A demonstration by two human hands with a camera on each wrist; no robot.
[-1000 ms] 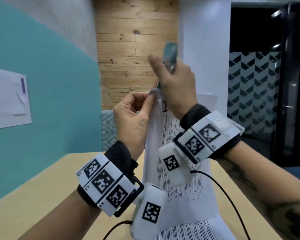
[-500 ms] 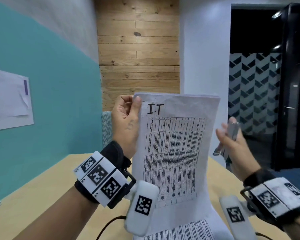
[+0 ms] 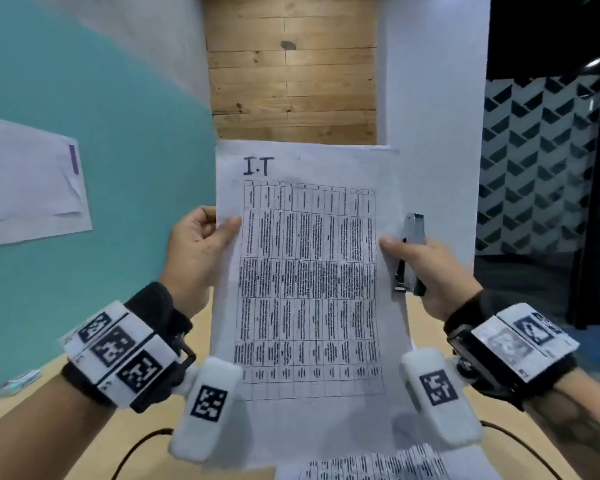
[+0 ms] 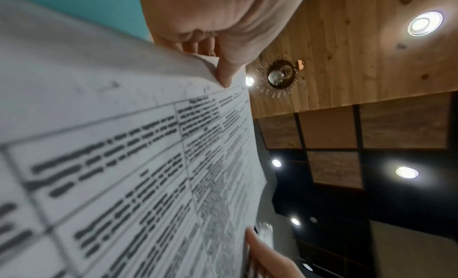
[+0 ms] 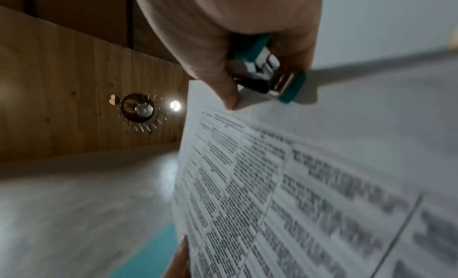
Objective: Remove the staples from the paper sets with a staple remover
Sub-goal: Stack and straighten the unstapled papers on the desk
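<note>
A paper set (image 3: 309,278) with a printed table and "I.T" handwritten at its top is held upright in front of me, above the desk. My left hand (image 3: 201,251) pinches its left edge, thumb on the front; the left wrist view shows that thumb on the paper set (image 4: 124,155). My right hand (image 3: 420,268) holds the teal and metal staple remover (image 3: 409,254) and its thumb presses the sheet's right edge. In the right wrist view the staple remover (image 5: 270,74) lies against the paper set (image 5: 297,184). No staple is visible.
More printed sheets (image 3: 371,465) lie on the wooden desk (image 3: 49,431) below my hands. A small teal object (image 3: 18,381) sits at the desk's left edge. A teal wall with a pinned paper (image 3: 28,181) stands left; a dark doorway is at right.
My right hand took the staple remover off the paper's top left corner, swung out right, then came back to the right edge. My left hand slid down the left edge, and the paper now faces me.
</note>
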